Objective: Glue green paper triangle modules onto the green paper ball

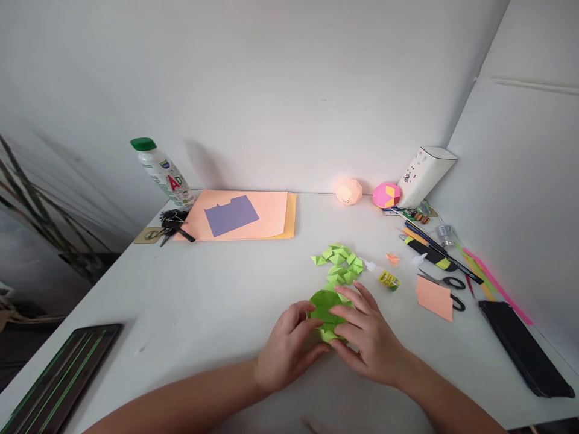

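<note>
- The left hand (287, 346) and right hand (368, 340) sit close together near the front edge of the counter (217, 289), a little right of its middle.
- Between them is the green paper model (326, 307), a rounded piece that seems to be built from folded units, though the fingers cover its lower part.
- The left hand grips the model from the left with its fingers curled onto the near side. The right hand covers it from the right, with fingers laid over the top and front. Both hands are clamped on it.
- The model rests on or just above the counter; I cannot tell which.
- Just behind the model, toward the back edge, lies a pile of loose green folded units (341, 262), almost touching it.
- To the right of that pile are a small glue bottle (388, 279), scissors (446, 282) and an orange paper square (434, 298).
- A black phone (525, 346) lies by the right edge.
- At the back edge stand a glowing faceted lamp (348, 191) and a pink paper ball (386, 195).
- Toward the back left corner are peach paper sheets (266, 211) with a purple cut-out (230, 215) on top, keys (174, 223) and a green-capped bottle (163, 172).
</note>
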Action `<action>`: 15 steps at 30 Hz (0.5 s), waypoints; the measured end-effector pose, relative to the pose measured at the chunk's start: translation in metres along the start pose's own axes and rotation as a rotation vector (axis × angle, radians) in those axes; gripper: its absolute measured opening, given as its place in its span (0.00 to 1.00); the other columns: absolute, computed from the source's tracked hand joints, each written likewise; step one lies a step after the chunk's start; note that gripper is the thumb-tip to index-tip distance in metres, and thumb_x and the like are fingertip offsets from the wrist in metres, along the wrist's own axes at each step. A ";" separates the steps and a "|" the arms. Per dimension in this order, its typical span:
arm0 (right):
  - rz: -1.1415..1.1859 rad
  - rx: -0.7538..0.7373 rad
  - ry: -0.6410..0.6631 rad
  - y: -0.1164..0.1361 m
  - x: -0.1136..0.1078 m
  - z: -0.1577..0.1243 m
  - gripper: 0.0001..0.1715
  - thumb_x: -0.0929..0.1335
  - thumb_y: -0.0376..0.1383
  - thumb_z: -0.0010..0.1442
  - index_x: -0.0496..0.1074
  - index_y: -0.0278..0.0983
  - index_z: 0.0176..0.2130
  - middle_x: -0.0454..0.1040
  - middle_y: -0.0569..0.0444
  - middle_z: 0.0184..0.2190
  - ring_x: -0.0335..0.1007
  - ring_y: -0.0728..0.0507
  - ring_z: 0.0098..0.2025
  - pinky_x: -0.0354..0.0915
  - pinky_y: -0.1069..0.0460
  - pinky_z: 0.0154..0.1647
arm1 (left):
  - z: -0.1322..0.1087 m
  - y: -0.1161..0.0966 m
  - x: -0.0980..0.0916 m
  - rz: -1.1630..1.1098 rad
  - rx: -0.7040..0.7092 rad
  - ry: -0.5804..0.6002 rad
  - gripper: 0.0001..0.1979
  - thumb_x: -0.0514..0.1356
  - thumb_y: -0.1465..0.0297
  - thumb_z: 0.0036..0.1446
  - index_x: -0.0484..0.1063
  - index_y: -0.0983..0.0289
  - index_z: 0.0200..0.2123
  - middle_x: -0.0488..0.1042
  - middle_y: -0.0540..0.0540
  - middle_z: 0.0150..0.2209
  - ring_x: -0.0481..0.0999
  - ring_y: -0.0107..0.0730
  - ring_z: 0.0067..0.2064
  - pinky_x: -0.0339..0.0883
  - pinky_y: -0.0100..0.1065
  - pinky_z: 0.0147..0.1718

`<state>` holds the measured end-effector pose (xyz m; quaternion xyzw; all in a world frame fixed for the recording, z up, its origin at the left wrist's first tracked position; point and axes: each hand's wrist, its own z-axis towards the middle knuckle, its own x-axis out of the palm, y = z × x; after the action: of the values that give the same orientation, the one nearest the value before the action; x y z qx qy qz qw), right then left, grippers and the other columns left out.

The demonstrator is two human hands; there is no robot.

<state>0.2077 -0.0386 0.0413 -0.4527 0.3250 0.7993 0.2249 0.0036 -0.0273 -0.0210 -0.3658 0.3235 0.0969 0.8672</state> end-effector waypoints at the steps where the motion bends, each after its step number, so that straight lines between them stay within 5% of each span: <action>1: 0.000 0.009 -0.003 0.000 0.002 0.000 0.09 0.65 0.32 0.59 0.70 0.37 0.28 0.76 0.51 0.37 0.58 0.34 0.60 0.46 0.34 0.63 | 0.000 0.000 0.000 0.011 0.006 -0.010 0.13 0.59 0.66 0.57 0.65 0.62 0.45 0.64 0.60 0.45 0.69 0.36 0.44 0.72 0.37 0.40; 15: 0.100 0.068 -0.112 -0.003 0.011 0.002 0.06 0.65 0.28 0.57 0.70 0.37 0.31 0.73 0.48 0.34 0.61 0.34 0.57 0.65 0.38 0.54 | 0.000 -0.002 -0.001 0.055 0.048 -0.099 0.07 0.59 0.70 0.58 0.66 0.63 0.40 0.69 0.58 0.40 0.73 0.28 0.33 0.71 0.30 0.29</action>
<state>0.2029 -0.0348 0.0312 -0.3826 0.3611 0.8221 0.2178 0.0040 -0.0289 -0.0190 -0.3308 0.2926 0.1311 0.8876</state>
